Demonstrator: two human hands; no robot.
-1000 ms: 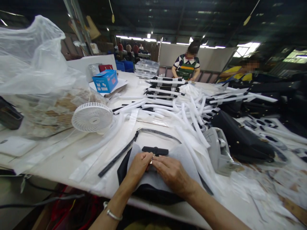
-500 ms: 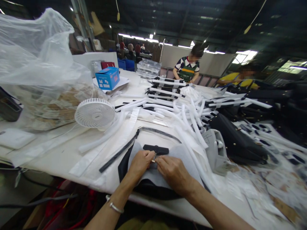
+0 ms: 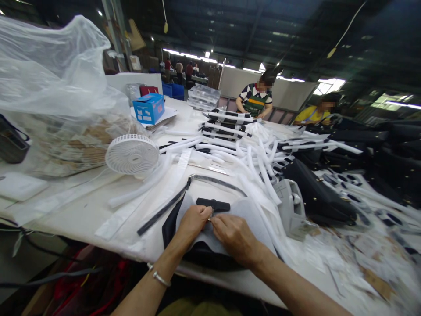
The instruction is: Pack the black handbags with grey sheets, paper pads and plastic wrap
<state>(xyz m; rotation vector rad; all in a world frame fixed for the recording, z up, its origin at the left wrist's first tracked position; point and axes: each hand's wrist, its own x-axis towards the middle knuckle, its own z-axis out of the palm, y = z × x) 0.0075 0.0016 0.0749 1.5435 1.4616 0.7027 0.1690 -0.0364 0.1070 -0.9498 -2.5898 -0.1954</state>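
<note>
A black bag [image 3: 168,229] lies in front of me at the table edge, with a pale grey sheet [image 3: 255,221] over its face. My left hand [image 3: 194,224] pinches a small gold-coloured metal clasp [image 3: 209,219] below a black flap tab [image 3: 222,205]. From the other side my right hand [image 3: 235,235] is closed, its thumb and fingertips at the same clasp. The fingers hide most of the clasp. The bag's black strap [image 3: 161,214] loops out to the left and behind the bag.
A white fan [image 3: 132,154] stands left, beside a large clear plastic bag [image 3: 66,131]. White foam tubes [image 3: 251,160] and wrapped black straps lie behind. A grey tape dispenser [image 3: 289,204] and black bags [image 3: 307,188] are at right. Two co-workers sit across the table.
My hands stay at the clasp, with the fingers shifted slightly and less of the metal showing. The view has turned a little. The co-worker in yellow has changed posture.
</note>
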